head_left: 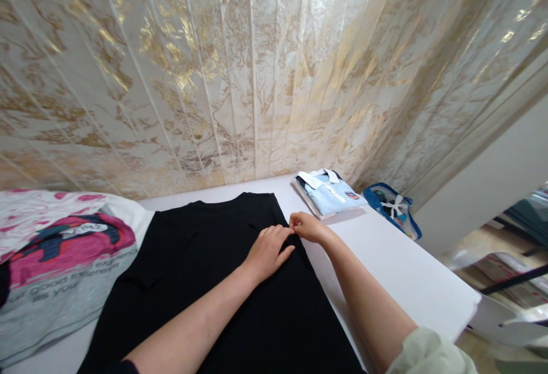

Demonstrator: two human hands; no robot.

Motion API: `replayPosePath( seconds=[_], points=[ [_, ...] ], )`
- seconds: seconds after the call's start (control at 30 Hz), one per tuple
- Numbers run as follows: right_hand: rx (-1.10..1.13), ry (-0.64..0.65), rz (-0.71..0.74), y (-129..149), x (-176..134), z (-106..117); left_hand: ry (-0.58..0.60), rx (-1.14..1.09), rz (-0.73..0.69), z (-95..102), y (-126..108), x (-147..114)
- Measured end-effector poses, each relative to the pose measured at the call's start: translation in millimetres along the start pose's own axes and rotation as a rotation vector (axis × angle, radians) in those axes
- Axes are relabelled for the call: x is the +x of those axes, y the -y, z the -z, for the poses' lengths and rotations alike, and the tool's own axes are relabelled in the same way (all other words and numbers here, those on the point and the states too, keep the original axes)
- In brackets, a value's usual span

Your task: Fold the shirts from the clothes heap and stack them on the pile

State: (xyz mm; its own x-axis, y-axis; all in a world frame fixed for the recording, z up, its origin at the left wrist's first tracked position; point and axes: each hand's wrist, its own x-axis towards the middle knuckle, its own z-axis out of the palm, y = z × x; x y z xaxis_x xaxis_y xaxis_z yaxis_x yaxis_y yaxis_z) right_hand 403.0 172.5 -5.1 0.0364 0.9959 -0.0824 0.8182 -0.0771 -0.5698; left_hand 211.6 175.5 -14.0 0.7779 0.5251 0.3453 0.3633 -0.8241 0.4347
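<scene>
A black T-shirt [222, 260] lies spread on the white table, its left sleeve folded over onto the body. My left hand [269, 248] rests flat on the shirt near its right side, fingers stretched out and thumb apart. Just beyond those fingertips, my right hand [305, 226] pinches the shirt's right edge between thumb and fingers. The two hands almost touch. My left palm covers part of the cloth at the right sleeve.
On the white table [398, 271], a folded stack topped by a light blue polo shirt [327, 192] sits at the back right. Behind it is a blue-edged bag [391, 208]. Printed shirts [64, 265] lie at the left. A gold-patterned curtain [240, 77] hangs behind.
</scene>
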Motion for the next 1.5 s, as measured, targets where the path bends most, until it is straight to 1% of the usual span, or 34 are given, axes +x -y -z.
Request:
replayPosePath(
  seconds=[0.1, 0.17, 0.23, 0.27, 0.3, 0.33, 0.37, 0.43, 0.5, 0.63, 0.7, 0.77, 0.83, 0.87, 0.93, 1.0, 1.07, 1.1, 1.13, 1.17, 1.23, 1.3, 1.37, 1.5],
  points=[
    [-0.037, -0.068, -0.058, 4.8, -2.1, 1.9, -0.122, 0.103, 0.122, 1.6, 4.9, -1.5],
    [-0.077, -0.178, -0.087, 13.2, -5.6, 1.8, -0.146, 0.187, 0.177, -0.5, 10.6, -2.0],
    [-0.109, -0.314, -0.048, 25.3, -10.3, -1.5, -0.128, 0.233, 0.193, -3.9, 15.9, -2.4],
    [-0.119, -0.358, 0.001, 31.8, -12.6, -4.5, -0.121, 0.244, 0.197, -5.5, 17.7, -2.7],
    [-0.130, -0.365, 0.054, 37.9, -14.7, -8.0, -0.122, 0.252, 0.203, -6.6, 18.9, -2.9],
    [-0.150, -0.336, 0.089, 43.1, -16.4, -11.6, -0.128, 0.260, 0.213, -7.0, 19.7, -3.2],
    [-0.184, -0.291, 0.095, 47.1, -17.5, -14.9, -0.138, 0.270, 0.226, -6.9, 20.2, -3.4],
    [-0.274, -0.198, 0.036, 51.4, -18.0, -18.7, -0.165, 0.295, 0.270, -5.0, 20.9, -3.6],
    [-0.341, -0.134, -0.046, 51.9, -16.7, -18.6, -0.191, 0.318, 0.323, -2.4, 21.8, -3.3],
    [-0.390, -0.061, -0.134, 50.4, -14.7, -14.4, -0.185, 0.345, 0.385, 0.7, 21.9, -2.9],
    [-0.408, -0.072, -0.132, 49.4, -16.2, -14.3, -0.126, 0.334, 0.396, 3.8, 20.6, -5.7],
    [-0.411, -0.138, -0.100, 47.6, -18.9, -15.2, -0.029, 0.302, 0.382, 12.2, 20.6, -12.8],
    [-0.395, -0.245, -0.038, 45.4, -20.2, -15.8, 0.035, 0.293, 0.365, 28.6, 25.3, -25.3],
    [-0.385, -0.299, -0.001, 44.9, -19.4, -15.9, 0.034, 0.310, 0.374, 39.8, 30.5, -33.6],
    [-0.371, -0.369, 0.066, 47.5, -14.1, -16.7, -0.022, 0.386, 0.440, 65.9, 47.6, -53.2],
    [-0.374, -0.360, 0.094, 56.3, -3.4, -19.7, -0.081, 0.483, 0.543, 92.2, 72.6, -74.3],
    [-0.392, -0.287, 0.090, 70.0, 11.3, -26.3, -0.129, 0.577, 0.651, 112.4, 101.5, -93.2],
    [-0.403, -0.236, 0.085, 77.3, 19.3, -31.1, -0.138, 0.610, 0.700, 118.9, 115.3, -100.9],
    [-0.411, -0.211, 0.057, 83.9, 27.2, -36.9, -0.136, 0.630, 0.749, 122.6, 127.6, -107.2],
    [-0.419, -0.203, 0.015, 89.3, 34.5, -43.7, -0.107, 0.634, 0.774, 123.9, 137.8, -112.2],
    [-0.431, -0.208, -0.079, 95.1, 45.9, -59.1, -0.065, 0.626, 0.813, 121.5, 150.7, -118.5],
    [-0.454, -0.234, -0.140, 94.1, 52.2, -74.1, -0.042, 0.616, 0.830, 116.6, 154.9, -120.9],
    [-0.479, -0.253, -0.155, 88.8, 55.0, -84.8, -0.036, 0.610, 0.835, 113.6, 154.2, -121.0],
    [-0.517, -0.222, -0.125, 78.3, 57.7, -90.2, -0.018, 0.588, 0.848, 115.2, 151.5, -120.3]
  ],
)
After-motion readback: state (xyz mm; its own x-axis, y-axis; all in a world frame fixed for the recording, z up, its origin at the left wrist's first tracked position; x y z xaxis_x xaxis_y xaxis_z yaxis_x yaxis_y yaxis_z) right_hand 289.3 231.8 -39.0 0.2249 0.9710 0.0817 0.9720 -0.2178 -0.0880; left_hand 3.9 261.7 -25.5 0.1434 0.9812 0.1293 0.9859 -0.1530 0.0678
